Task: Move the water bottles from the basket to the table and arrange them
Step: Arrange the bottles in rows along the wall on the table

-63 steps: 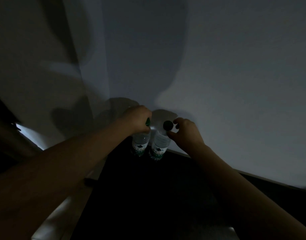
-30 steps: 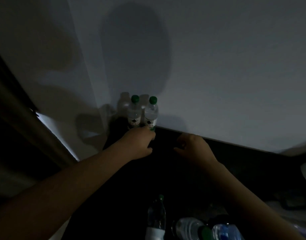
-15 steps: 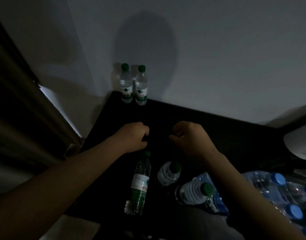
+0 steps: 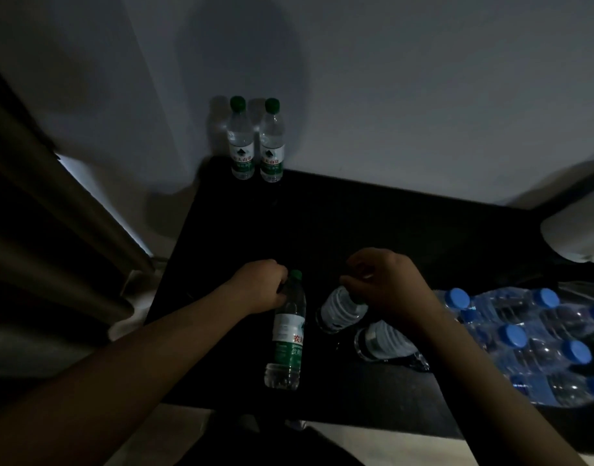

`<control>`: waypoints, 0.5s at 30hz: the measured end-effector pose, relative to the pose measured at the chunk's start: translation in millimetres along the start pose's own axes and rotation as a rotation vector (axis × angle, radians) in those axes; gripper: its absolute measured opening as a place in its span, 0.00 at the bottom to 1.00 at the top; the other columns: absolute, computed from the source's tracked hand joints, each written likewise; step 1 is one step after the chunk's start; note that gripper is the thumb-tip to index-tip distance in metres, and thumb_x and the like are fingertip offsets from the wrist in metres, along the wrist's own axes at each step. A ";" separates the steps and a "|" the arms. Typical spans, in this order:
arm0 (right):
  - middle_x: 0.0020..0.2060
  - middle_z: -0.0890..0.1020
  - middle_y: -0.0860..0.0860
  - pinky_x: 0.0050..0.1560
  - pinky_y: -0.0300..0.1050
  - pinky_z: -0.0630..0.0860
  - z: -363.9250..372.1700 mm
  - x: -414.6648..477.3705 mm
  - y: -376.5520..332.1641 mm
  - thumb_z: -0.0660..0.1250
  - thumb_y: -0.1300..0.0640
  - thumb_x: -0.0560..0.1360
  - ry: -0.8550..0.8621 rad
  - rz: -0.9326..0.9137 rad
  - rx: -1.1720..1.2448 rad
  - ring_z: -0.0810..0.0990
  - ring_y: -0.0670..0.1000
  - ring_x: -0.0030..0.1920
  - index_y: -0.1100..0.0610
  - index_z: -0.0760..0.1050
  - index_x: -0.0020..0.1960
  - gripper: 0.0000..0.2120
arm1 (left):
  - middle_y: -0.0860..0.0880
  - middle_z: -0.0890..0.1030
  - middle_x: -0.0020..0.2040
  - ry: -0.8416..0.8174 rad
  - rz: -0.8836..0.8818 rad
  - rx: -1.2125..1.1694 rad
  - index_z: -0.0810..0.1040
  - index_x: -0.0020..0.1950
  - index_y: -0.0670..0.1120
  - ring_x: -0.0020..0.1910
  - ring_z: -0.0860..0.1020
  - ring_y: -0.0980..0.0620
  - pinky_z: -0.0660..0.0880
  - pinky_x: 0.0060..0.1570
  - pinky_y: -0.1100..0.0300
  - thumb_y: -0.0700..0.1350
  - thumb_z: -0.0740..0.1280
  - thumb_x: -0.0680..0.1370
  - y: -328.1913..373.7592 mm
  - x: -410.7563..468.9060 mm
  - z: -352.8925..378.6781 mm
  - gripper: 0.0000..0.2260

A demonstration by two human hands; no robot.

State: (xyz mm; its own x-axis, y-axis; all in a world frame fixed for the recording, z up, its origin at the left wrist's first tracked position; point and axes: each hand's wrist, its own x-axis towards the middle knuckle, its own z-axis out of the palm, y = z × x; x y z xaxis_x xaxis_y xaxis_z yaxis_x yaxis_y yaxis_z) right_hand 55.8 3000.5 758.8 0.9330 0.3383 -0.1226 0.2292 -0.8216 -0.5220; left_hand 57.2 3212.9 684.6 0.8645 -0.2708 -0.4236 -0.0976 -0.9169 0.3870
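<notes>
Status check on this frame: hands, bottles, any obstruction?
Left hand closing on lying green-cap bottle at its neck. Right hand on second bottle. Two bottles upright at wall. Path between clear.

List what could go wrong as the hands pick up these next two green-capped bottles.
The left hand holds the lying bottle only near its cap, so the heavy body may swing or slip from that grip as it lifts. The right hand covers the top of a leaning bottle; pulling it out could nudge the neighbouring bottle into rolling. The scene is dim, and placing newcomers beside the standing pair at the wall could topple them.
</notes>
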 end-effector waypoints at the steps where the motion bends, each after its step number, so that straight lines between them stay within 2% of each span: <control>1: 0.48 0.82 0.53 0.49 0.51 0.79 1.7 -2.0 0.1 0.71 0.54 0.74 -0.008 0.013 -0.005 0.81 0.52 0.48 0.58 0.79 0.55 0.12 | 0.43 0.76 0.55 -0.003 -0.007 -0.009 0.76 0.57 0.41 0.52 0.76 0.45 0.76 0.53 0.50 0.48 0.66 0.77 -1.2 0.4 3.9 0.14; 5: 0.52 0.78 0.54 0.52 0.51 0.78 9.2 -9.2 1.8 0.70 0.57 0.74 -0.033 0.091 -0.026 0.79 0.52 0.51 0.58 0.78 0.57 0.12 | 0.45 0.77 0.53 -0.012 -0.042 -0.094 0.77 0.54 0.43 0.50 0.77 0.47 0.72 0.44 0.59 0.50 0.67 0.76 -5.6 4.0 25.5 0.13; 12: 0.54 0.76 0.52 0.53 0.49 0.78 17.7 -14.2 9.3 0.70 0.52 0.73 -0.073 0.203 -0.073 0.77 0.50 0.52 0.55 0.75 0.59 0.16 | 0.45 0.78 0.52 -0.031 -0.193 -0.223 0.73 0.57 0.43 0.48 0.78 0.48 0.76 0.44 0.56 0.54 0.67 0.75 -6.2 23.2 51.6 0.17; 15: 0.54 0.76 0.52 0.53 0.48 0.78 20.5 -15.8 11.6 0.70 0.52 0.73 -0.075 0.203 -0.076 0.77 0.49 0.52 0.54 0.75 0.60 0.17 | 0.44 0.78 0.54 -0.035 -0.243 -0.290 0.73 0.57 0.42 0.48 0.78 0.48 0.74 0.42 0.58 0.55 0.69 0.74 -5.5 32.1 60.0 0.19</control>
State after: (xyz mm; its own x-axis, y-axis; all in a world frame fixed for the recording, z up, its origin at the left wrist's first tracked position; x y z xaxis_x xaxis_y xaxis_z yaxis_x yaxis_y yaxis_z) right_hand 38.0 2995.1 737.4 0.9395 0.1936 -0.2827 0.0620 -0.9075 -0.4154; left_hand 55.9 3191.6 619.7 0.8274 -0.0699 -0.5573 0.2563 -0.8359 0.4854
